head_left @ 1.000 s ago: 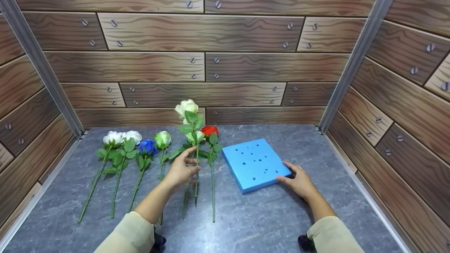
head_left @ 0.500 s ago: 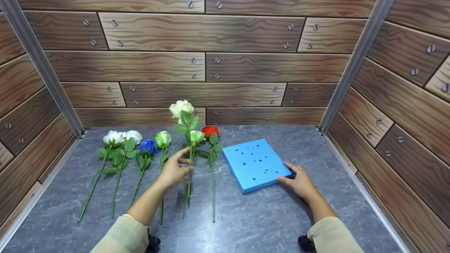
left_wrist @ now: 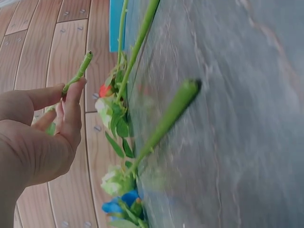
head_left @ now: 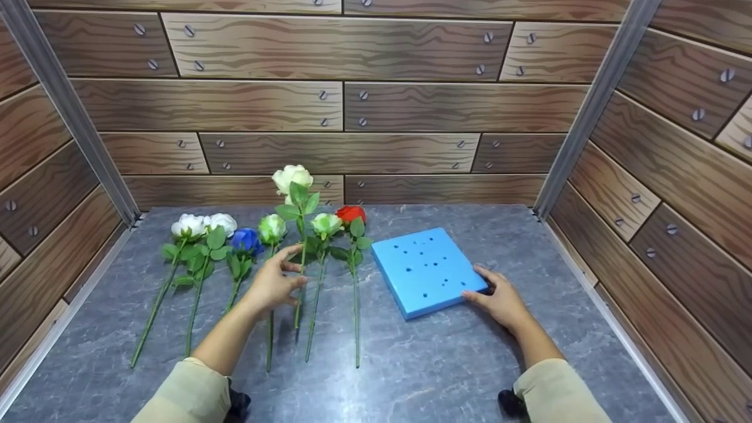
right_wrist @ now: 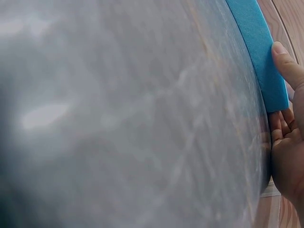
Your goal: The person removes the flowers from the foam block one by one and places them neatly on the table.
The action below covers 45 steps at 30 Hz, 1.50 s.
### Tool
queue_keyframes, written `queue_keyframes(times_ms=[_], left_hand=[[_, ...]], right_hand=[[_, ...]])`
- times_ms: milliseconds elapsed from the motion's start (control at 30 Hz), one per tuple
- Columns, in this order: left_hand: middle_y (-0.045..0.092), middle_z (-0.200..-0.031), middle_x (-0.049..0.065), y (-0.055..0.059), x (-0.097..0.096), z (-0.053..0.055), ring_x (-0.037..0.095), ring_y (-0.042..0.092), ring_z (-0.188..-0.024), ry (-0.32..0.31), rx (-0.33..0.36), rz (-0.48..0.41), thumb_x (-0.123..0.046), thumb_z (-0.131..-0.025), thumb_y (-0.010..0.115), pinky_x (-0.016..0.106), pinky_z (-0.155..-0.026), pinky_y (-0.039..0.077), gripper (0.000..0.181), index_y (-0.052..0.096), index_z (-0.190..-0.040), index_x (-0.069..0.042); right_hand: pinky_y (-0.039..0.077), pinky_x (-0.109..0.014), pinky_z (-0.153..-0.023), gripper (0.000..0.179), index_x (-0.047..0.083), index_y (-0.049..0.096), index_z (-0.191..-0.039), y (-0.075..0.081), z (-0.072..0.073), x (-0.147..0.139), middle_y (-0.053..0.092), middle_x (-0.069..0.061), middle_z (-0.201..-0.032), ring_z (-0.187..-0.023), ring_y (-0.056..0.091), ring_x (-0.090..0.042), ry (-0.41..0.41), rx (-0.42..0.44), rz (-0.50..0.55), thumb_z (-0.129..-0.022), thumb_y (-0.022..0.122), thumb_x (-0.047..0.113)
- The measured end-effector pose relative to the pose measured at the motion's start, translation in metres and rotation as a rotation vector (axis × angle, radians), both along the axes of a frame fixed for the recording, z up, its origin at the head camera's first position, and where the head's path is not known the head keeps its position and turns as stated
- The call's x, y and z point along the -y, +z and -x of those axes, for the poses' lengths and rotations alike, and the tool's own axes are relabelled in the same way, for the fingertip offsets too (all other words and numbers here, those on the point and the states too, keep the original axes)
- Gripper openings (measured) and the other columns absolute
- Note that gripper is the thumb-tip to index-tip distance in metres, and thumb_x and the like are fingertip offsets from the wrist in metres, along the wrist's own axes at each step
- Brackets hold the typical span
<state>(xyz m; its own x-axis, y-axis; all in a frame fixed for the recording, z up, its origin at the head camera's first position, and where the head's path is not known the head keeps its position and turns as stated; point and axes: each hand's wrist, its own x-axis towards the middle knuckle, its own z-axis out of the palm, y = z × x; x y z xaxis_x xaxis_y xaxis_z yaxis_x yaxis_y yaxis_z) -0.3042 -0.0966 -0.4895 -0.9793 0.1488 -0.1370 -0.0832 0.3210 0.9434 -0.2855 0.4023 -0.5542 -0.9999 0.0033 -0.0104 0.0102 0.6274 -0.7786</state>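
Observation:
A cream-white rose [head_left: 292,178] with a long green stem is held up off the table by my left hand [head_left: 271,286], which pinches the stem between thumb and fingers. The lower stem end [left_wrist: 85,61] juts past the fingertips in the left wrist view. My right hand [head_left: 499,298] grips the near right corner of a blue foam block [head_left: 423,273], thumb on its near side and fingers around its right side. Small holes dot the block's top. In the right wrist view some fingers are partly hidden at the block's corner [right_wrist: 273,90].
Two white roses [head_left: 188,225], a blue rose [head_left: 246,239], two pale green-white roses [head_left: 272,228] and a red rose [head_left: 351,215] lie on the grey marbled table [head_left: 446,364], stems toward me. Wood-patterned walls [head_left: 411,106] enclose the back and sides.
My left hand has moved left with the cream-white rose, uncovering the pale green-white rose beside the red one. The right hand and foam block have stayed in place.

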Motion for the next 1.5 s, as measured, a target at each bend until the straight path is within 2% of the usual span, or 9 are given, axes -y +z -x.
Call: queue_keyframes(times_ms=[300, 500, 600, 767, 933, 1133, 1400, 1500], left_hand=[[0.057, -0.145, 0.027, 0.004, 0.019, -0.004, 0.047, 0.070, -0.122, 0.005, -0.030, 0.031, 0.003, -0.104, 0.067, 0.040, -0.065, 0.068, 0.074, 0.040, -0.168, -0.019], [0.060, -0.143, 0.028, 0.003, 0.031, -0.005, 0.036, 0.073, -0.110, 0.015, -0.040, 0.072, 0.003, -0.101, 0.070, 0.040, -0.065, 0.068, 0.074, 0.042, -0.167, -0.017], [0.061, -0.145, 0.031, 0.003, 0.037, -0.005, 0.035, 0.074, -0.108, 0.022, -0.044, 0.080, 0.004, -0.100, 0.071, 0.040, -0.065, 0.068, 0.075, 0.041, -0.167, -0.015], [0.057, -0.150, 0.031, 0.001, 0.046, -0.006, 0.042, 0.073, -0.114, 0.022, -0.018, 0.077, 0.004, -0.103, 0.067, 0.040, -0.068, 0.069, 0.076, 0.037, -0.170, -0.016], [0.056, -0.149, 0.030, 0.001, 0.054, -0.009, 0.040, 0.072, -0.114, 0.027, -0.008, 0.073, 0.003, -0.103, 0.067, 0.042, -0.071, 0.069, 0.076, 0.036, -0.170, -0.015], [0.059, -0.145, 0.031, 0.005, 0.065, -0.012, 0.039, 0.072, -0.115, 0.045, -0.041, 0.079, 0.002, -0.103, 0.069, 0.041, -0.068, 0.069, 0.075, 0.037, -0.169, -0.013], [0.050, -0.154, 0.035, 0.013, 0.082, -0.018, 0.047, 0.068, -0.125, 0.025, -0.029, 0.070, 0.000, -0.105, 0.066, 0.044, -0.074, 0.070, 0.078, 0.030, -0.172, -0.015], [0.049, -0.157, 0.036, 0.015, 0.091, -0.021, 0.046, 0.068, -0.124, 0.024, -0.021, 0.086, -0.002, -0.106, 0.065, 0.043, -0.074, 0.070, 0.078, 0.028, -0.173, -0.017]], right_hand=[[0.039, -0.065, -0.127, 0.088, 0.011, 0.039, -0.169, 0.000, 0.001, 0.000, 0.033, -0.031, -0.171, -0.156, 0.040, -0.052, -0.005, 0.003, -0.010, -0.098, 0.082, 0.042], [0.041, -0.064, -0.126, 0.089, 0.012, 0.038, -0.169, 0.000, 0.002, 0.000, 0.033, -0.030, -0.171, -0.156, 0.041, -0.051, 0.000, 0.017, 0.006, -0.098, 0.081, 0.044], [0.040, -0.064, -0.127, 0.090, 0.011, 0.037, -0.169, 0.000, 0.002, 0.000, 0.034, -0.030, -0.170, -0.156, 0.041, -0.051, 0.004, 0.020, 0.007, -0.098, 0.081, 0.044], [0.038, -0.065, -0.128, 0.090, 0.010, 0.038, -0.169, 0.001, 0.002, -0.001, 0.035, -0.031, -0.169, -0.157, 0.038, -0.052, 0.001, 0.013, -0.007, -0.098, 0.081, 0.043], [0.037, -0.065, -0.128, 0.089, 0.010, 0.038, -0.169, 0.000, 0.002, -0.001, 0.033, -0.031, -0.170, -0.158, 0.037, -0.052, 0.002, 0.017, -0.001, -0.098, 0.082, 0.043], [0.036, -0.066, -0.129, 0.091, 0.012, 0.037, -0.170, 0.001, 0.002, -0.001, 0.030, -0.030, -0.173, -0.159, 0.035, -0.053, 0.001, 0.029, -0.001, -0.097, 0.082, 0.045], [0.038, -0.066, -0.128, 0.091, 0.012, 0.037, -0.169, 0.001, 0.001, -0.001, 0.029, -0.030, -0.173, -0.158, 0.037, -0.052, 0.004, 0.027, 0.002, -0.097, 0.081, 0.046], [0.041, -0.065, -0.126, 0.092, 0.013, 0.037, -0.170, 0.001, 0.001, 0.000, 0.029, -0.029, -0.173, -0.157, 0.039, -0.051, 0.004, 0.036, 0.006, -0.097, 0.081, 0.047]])
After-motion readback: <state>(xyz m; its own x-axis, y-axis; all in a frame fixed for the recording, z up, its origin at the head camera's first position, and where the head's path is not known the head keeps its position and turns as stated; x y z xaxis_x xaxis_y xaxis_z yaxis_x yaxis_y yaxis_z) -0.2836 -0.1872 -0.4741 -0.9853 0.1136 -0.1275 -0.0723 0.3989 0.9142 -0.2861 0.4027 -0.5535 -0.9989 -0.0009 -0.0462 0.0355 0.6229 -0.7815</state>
